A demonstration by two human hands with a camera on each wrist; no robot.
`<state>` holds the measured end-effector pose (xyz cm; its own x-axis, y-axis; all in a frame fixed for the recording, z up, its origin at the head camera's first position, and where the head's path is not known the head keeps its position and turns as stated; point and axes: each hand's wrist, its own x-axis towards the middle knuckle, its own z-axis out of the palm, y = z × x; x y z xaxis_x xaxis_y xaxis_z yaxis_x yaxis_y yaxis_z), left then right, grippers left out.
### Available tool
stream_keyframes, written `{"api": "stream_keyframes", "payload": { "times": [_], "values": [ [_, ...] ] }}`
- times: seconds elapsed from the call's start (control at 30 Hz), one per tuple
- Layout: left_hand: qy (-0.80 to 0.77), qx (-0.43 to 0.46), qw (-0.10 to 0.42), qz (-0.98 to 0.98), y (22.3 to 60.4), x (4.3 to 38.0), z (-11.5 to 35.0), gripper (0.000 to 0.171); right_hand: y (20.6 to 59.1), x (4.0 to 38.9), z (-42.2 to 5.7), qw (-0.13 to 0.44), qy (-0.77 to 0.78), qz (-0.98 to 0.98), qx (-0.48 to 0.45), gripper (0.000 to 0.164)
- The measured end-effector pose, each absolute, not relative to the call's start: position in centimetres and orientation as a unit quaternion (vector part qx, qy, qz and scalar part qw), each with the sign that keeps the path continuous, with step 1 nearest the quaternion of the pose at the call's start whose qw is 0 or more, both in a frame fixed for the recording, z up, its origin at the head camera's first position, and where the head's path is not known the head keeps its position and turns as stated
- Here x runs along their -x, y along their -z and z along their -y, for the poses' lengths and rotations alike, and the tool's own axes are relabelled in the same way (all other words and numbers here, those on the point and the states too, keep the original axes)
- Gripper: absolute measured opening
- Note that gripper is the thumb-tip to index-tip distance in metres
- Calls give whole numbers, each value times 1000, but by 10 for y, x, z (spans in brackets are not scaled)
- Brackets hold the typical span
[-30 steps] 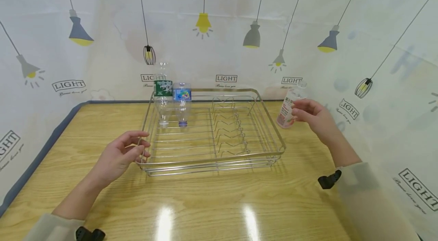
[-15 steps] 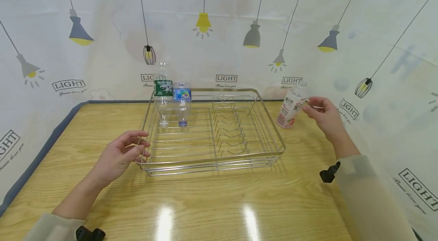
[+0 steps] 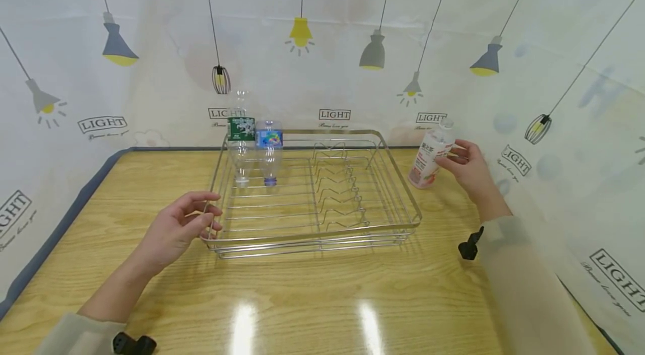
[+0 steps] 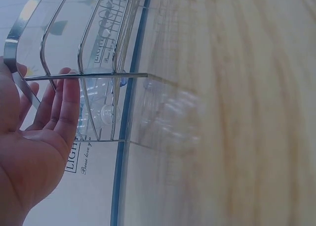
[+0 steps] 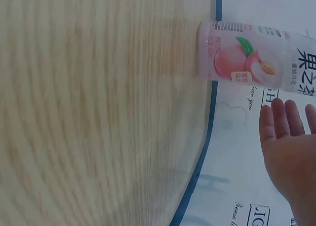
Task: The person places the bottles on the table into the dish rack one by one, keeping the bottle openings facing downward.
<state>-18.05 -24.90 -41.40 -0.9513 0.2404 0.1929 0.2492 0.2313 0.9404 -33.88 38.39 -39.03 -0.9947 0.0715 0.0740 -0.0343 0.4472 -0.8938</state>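
Observation:
A silver wire dish rack (image 3: 302, 240) stands on the wooden table. My left hand (image 3: 176, 232) holds its front left corner, and the left wrist view shows the fingers (image 4: 66, 105) along the wires beneath the rim. To the right of the rack a pink peach-tea bottle (image 3: 428, 159) stands upright, its label facing out in the right wrist view. Beside this bottle is my right hand (image 3: 471, 173), fingers loosely extended; whether the fingertips touch it I cannot tell. Two clear bottles are upside down in the rack, one with a green label (image 3: 241, 129), one with a blue label (image 3: 269, 138).
Wire plate dividers (image 3: 340, 187) line the rack's right half. Behind the table hangs a white backdrop (image 3: 342, 80) printed with lamps, with a dark blue band along the table's back edge. Bare wooden table (image 3: 302, 299) shows in front of the rack.
My right hand shifted right from in front of the pink bottle, then slightly back left towards it. The pink bottle, the rack and my left hand have stayed about where they were.

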Motion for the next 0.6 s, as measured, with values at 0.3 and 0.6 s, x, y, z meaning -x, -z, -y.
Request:
{"api": "stream_keyframes", "payload": {
  "times": [0.3, 0.6],
  "values": [
    [602, 152, 5, 784, 413, 180, 248, 32, 395, 347, -372, 34, -522, 852, 14, 98],
    [597, 153, 5, 787, 414, 180, 249, 33, 408, 355, -375, 42, -503, 863, 16, 96]
  ]
}}
